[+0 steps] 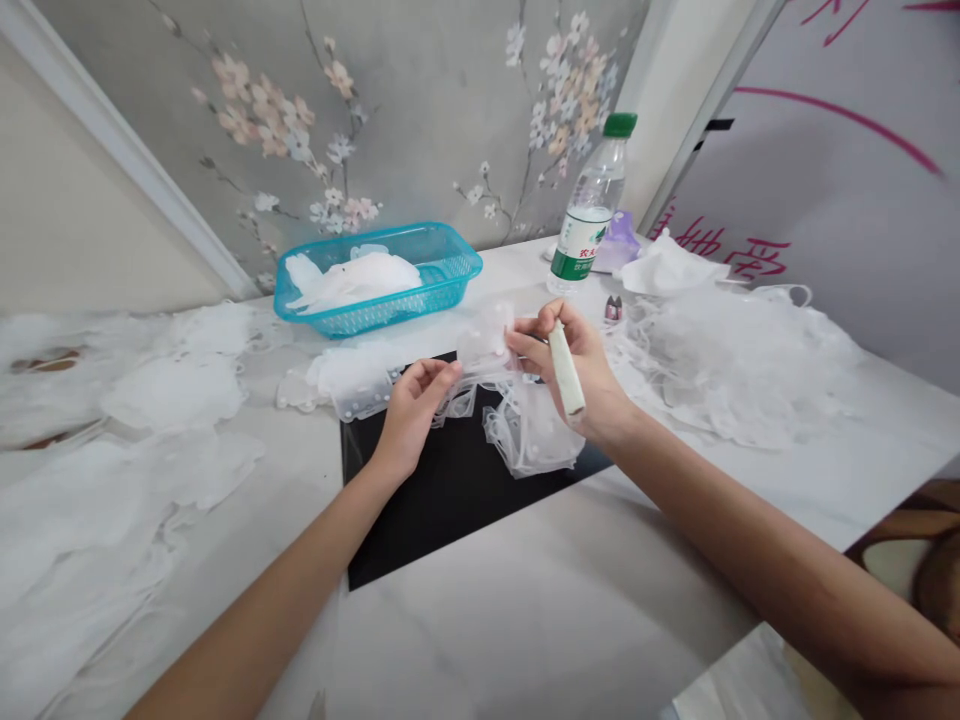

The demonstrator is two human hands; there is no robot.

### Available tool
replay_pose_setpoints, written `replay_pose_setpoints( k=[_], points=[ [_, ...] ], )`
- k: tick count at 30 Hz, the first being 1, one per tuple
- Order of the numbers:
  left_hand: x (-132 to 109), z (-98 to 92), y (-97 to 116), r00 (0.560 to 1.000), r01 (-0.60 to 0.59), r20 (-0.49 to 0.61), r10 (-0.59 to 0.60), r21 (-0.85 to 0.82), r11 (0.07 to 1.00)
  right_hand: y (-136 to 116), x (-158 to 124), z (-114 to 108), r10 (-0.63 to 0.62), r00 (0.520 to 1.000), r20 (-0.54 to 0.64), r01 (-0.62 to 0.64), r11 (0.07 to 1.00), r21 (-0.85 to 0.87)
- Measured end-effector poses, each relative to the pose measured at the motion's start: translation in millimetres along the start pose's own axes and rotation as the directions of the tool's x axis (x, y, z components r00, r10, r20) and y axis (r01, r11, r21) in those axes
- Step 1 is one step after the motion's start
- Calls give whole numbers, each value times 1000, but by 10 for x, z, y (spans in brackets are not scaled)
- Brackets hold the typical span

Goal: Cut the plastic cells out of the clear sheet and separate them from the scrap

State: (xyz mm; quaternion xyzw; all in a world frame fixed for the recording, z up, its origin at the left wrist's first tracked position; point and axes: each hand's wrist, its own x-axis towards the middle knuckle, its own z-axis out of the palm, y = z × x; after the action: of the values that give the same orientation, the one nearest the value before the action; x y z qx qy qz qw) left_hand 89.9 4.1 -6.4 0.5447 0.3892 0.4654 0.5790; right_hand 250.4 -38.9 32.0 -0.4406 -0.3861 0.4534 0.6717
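A sheer white fabric piece [487,338] with small white dots is stretched between my two hands, above a black mat [427,520]. My left hand [409,415] pinches its lower left edge between thumb and fingers. With closed fingers, my right hand [596,385] holds the fabric's right side. A pale, wrapped stick-like handle [566,375] also sits in my right hand, pointing down towards my wrist; its working end is hidden. Below the hands, a crumpled bunch of sheer fabric [541,440] lies on the mat. More dotted fabric [360,385] overlaps the mat's upper left corner.
Behind my hands stands a blue plastic basket [450,285] with white pieces inside. A water bottle [589,225] with a green cap is upright at the back. Heaps of sheer white fabric lie right [750,360] and left [172,400]. A small dark-tipped object [613,308] is near the bottle.
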Motion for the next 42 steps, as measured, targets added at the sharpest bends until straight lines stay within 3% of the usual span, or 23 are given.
replay_pose_setpoints(
  k=[5,11,16,26,29,35,40,42],
  points=[
    [6,-32,77,984,46,170,-60,84,995,65,15,-6,-6,1000,3,6,999,42],
    [22,-72,107,961,119,233,-151,146,982,62,-1,11,26,999,32,-28,997,65],
    [22,-75,46,986,96,137,-96,6,995,90,-9,12,65,997,34,-64,997,-46],
    [40,-105,92,988,152,61,-142,-228,962,204,35,-33,48,999,-11,-49,987,-150],
    [31,-106,79,992,127,37,-122,-199,972,214,38,-39,62,998,-3,-62,986,-155],
    [14,-92,53,989,89,122,-80,-68,994,213,31,-27,62,998,10,-59,987,-152],
    [19,-93,12,995,71,68,-69,-23,997,111,57,-83,89,994,-68,-102,971,-215],
    [16,-94,4,995,70,76,-69,-10,998,82,64,-116,-8,991,-134,-27,964,-263]
  ],
)
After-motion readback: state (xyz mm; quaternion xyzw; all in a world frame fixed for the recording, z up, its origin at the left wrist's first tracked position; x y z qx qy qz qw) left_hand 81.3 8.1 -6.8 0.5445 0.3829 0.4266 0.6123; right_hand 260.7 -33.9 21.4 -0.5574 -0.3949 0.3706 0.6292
